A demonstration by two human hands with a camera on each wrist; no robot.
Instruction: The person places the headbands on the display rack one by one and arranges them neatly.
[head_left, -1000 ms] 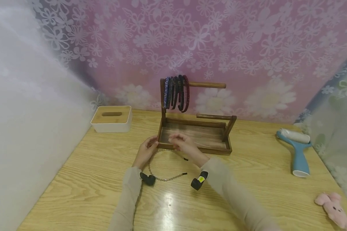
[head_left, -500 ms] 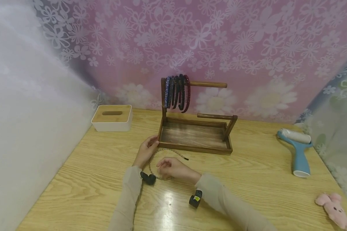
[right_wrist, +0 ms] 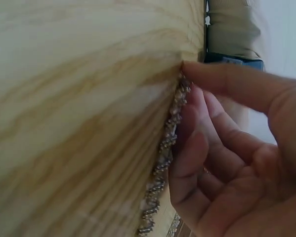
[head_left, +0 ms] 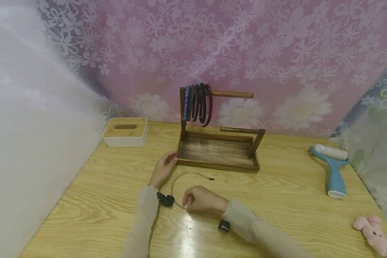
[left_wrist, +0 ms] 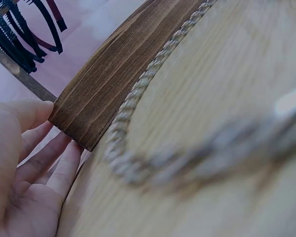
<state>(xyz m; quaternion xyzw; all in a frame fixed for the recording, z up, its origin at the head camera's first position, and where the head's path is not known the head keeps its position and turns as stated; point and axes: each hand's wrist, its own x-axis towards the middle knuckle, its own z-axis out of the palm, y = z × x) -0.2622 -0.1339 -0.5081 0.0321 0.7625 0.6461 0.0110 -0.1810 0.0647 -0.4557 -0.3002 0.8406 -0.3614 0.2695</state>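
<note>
A thin beaded headband [head_left: 175, 182] with a black end tip curves over the table in front of the dark wooden stand [head_left: 217, 166]. My right hand [head_left: 201, 199] pinches its near end between thumb and fingers, and that tip is hidden by the hand. In the right wrist view, the beaded headband [right_wrist: 160, 170] runs down from the fingertips of my right hand [right_wrist: 236, 138]. My left hand [head_left: 162, 168] holds the stand's front left corner. Seen from the left wrist, the thumb of my left hand [left_wrist: 34, 163] lies against the wooden stand [left_wrist: 105, 79], with the fingers around its end.
Several dark and glittery headbands [head_left: 196, 104] hang from the stand's upper bar [head_left: 233, 94]. A white tissue box [head_left: 125, 132] with a wooden lid stands at left. To the right lie a blue-handled lint roller [head_left: 333, 172] and a pink plush toy [head_left: 375, 234]. A floral curtain rises behind.
My right hand has come back from the stand's front edge to the headband's near end and pinched it. The headband has shifted slightly toward me and right. My left hand stays at the corner.
</note>
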